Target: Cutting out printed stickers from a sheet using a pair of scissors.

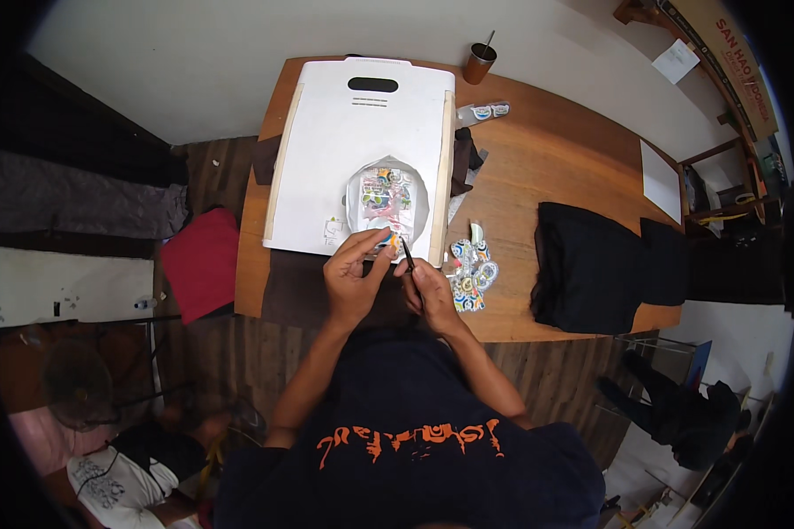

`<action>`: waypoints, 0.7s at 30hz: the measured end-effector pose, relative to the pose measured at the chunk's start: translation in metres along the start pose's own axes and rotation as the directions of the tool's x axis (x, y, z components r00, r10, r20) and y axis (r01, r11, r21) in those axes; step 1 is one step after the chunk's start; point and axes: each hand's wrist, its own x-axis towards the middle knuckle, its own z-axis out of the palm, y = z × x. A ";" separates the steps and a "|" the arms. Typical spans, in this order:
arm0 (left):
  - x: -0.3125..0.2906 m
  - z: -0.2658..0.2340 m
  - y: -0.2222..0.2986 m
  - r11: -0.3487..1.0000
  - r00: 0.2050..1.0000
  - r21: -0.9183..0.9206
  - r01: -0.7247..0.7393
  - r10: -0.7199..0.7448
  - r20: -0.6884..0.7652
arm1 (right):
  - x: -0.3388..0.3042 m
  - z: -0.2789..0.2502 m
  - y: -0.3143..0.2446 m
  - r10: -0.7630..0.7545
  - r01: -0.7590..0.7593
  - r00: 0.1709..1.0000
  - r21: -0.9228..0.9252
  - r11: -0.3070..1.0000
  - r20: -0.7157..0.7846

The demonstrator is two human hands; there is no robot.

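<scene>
My left hand (355,275) pinches a small printed cutout (385,236) with blue and orange on it, held over the near rim of a round white bowl (353,212). Close beside it, my right hand (430,289) is closed around a slim black pointed tool (407,252), apparently small scissors, its tip by the cutout. My fingers hide its handle. Colourful printed clear scraps (386,192) lie inside the bowl. The bowl rests on a white board (318,141) with a slot near its far edge. Right of my right hand, several patterned cutouts (469,280) lie in a loose pile.
The brown wooden table (529,159) carries folded black cloth (587,269) at right, a brown cup (479,64) with a metal stem at the back, and a printed strip (483,113). Red cloth (201,264) sits left of the table. Another person (132,480) is at lower left.
</scene>
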 end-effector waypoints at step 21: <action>-0.001 0.001 0.002 1.000 1.000 0.026 -0.004 0.004 -0.003 | -0.001 0.002 -0.001 0.018 -0.018 1.000 0.008 1.000 -0.014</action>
